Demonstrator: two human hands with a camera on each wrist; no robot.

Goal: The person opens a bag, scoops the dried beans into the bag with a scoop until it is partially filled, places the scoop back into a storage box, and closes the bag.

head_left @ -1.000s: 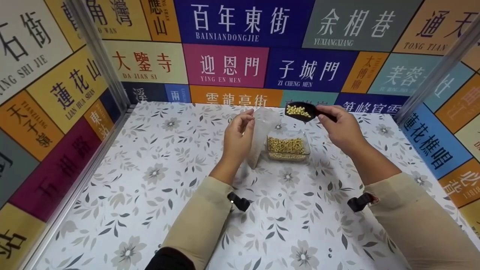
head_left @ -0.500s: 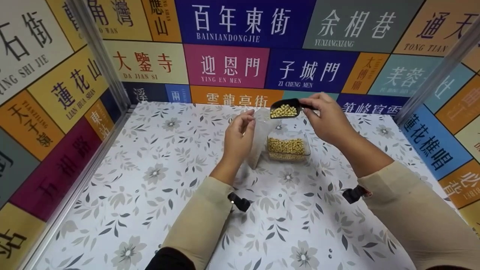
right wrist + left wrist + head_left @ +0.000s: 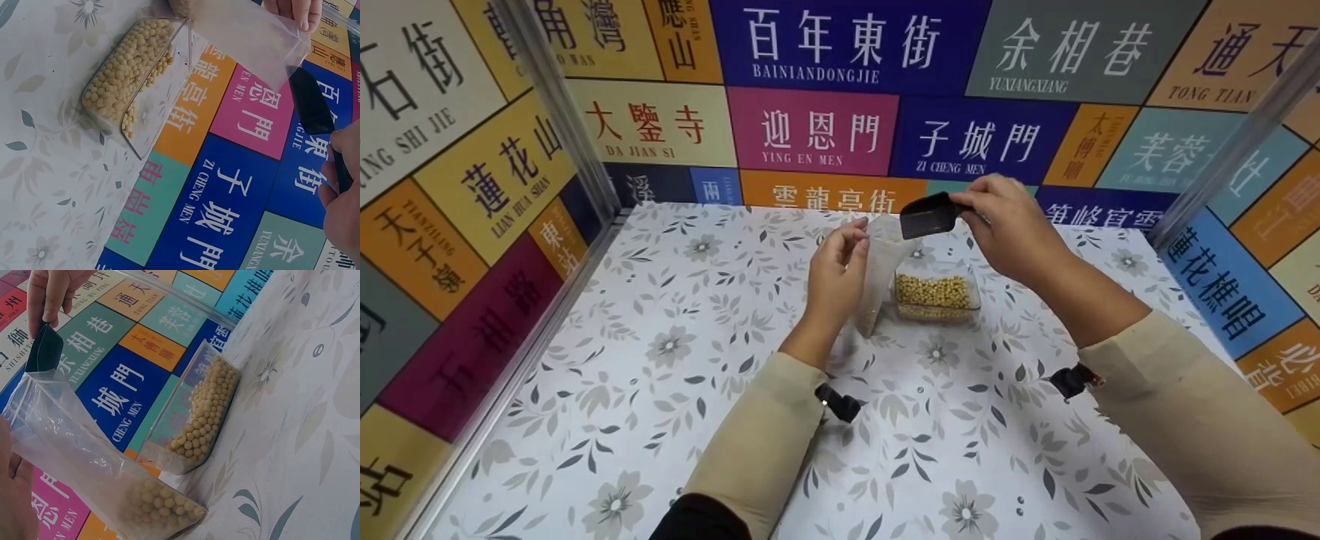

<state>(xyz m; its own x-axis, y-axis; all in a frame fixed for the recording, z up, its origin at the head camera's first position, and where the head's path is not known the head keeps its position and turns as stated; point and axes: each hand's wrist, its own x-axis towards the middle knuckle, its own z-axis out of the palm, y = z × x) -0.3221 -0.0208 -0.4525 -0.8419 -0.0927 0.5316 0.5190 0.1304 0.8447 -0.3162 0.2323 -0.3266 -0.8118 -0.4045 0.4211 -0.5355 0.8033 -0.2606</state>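
Note:
My left hand [image 3: 838, 274] grips a clear plastic bag [image 3: 84, 444] near its top and keeps it upright on the table. Soybeans [image 3: 163, 503] fill the bottom corner of the bag. A black scoop [image 3: 928, 215] is held by its handle in my right hand [image 3: 1011, 229]. The scoop tips down to the left, its lip at the bag's mouth, and no beans show in its bowl. Just right of the bag stands a clear rectangular container [image 3: 160, 115], partly filled with soybeans [image 3: 126, 67].
A white tablecloth [image 3: 765, 420] with grey flowers and leaves covers the table. Colourful sign panels [image 3: 810, 131] with Chinese lettering rise behind it and at both sides. Metal posts [image 3: 574, 112] stand at the corners.
My right hand brought the scoop leftward from above the container to the bag's mouth and tipped it. The soybeans that lay in the scoop are gone from it. The left hand stayed put.

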